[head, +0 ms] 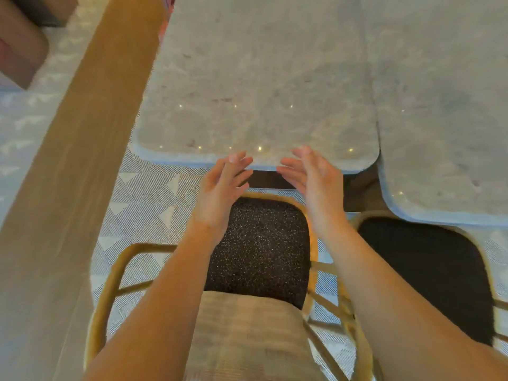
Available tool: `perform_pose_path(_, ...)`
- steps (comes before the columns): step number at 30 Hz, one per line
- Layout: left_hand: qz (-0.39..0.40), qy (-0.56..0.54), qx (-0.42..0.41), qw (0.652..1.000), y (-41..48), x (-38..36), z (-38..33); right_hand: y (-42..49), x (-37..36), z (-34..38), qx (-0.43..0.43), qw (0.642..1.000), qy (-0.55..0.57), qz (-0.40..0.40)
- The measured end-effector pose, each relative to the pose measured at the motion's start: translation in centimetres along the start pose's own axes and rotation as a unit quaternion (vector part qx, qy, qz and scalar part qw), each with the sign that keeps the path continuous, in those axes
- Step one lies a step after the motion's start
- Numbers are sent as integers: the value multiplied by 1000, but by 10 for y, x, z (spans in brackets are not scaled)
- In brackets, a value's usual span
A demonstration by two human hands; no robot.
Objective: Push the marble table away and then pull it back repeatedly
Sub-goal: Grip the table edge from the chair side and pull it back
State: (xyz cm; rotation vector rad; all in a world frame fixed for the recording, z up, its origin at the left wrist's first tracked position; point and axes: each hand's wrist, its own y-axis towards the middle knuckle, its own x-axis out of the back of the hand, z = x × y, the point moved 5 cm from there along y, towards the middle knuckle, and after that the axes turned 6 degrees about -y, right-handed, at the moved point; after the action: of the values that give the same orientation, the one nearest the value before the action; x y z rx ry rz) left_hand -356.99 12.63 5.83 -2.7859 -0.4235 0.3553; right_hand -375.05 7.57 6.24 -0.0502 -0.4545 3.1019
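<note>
- A person's left hand (220, 188) and right hand (316, 185) reach forward side by side on bare forearms. A narrow gap lies between them.
- Both hands are wide: the fingers are straight and loosely spread, the palms are turned partly toward each other, and neither hand holds anything.
- The marble bench (255, 78), a pale grey veined slab with rounded corners, lies straight ahead of the hands. Its near edge runs across just at the fingertips (235, 158).
- The fingertips of both hands overlap that near edge in the head view. Motion blur makes it impossible to tell whether they press on the stone or hang just above it.
- Small bright spots of reflected light dot the slab just beyond the hands.
- A second marble slab (445, 105) of the same stone stands to the right of the right hand. It sits close beside the first, with a thin dark seam between the two.
- Under the wrists stands a chair with a dark speckled seat (261, 248), partly tucked beneath the bench's near edge. Its golden tube frame (110, 281) curves around below the left forearm.
- A beige woven backrest (242, 336) sits between the forearms, nearest the camera.
- A second dark seat (423, 270) lies to the right of the right forearm, beneath the neighbouring slab.
- A long wooden panel (82, 138) runs diagonally to the left of the left hand.
- A grey-and-white carpet (145, 213) with a triangle pattern covers the floor below the hands.
</note>
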Motion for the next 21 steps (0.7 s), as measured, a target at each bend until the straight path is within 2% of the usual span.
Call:
perform_pose_path(3,-43,-51,128,989,28,16,55,20,-4,-62,-162,985,55,19)
perform_pose_path(5,-72,-106,177,976,44,24,77,30,-5,-89,-215,973,82,30)
perform_pose_path(7,-100,-179,181,962,62,31,85,41,-9,-103,-244,960,138,20)
perform_pose_path(11,-139,-317,141,928,101,42,80,68,-19,-104,-224,926,300,-44)
perform_pose_path(14,-151,-402,107,897,126,39,71,89,-23,-99,-194,904,373,-79)
perform_pose_path(17,-154,-421,86,890,139,39,71,103,-23,-100,-180,884,419,-99)
perform_pose_path(21,-150,-426,65,890,141,42,75,108,-20,-105,-152,889,424,-84)
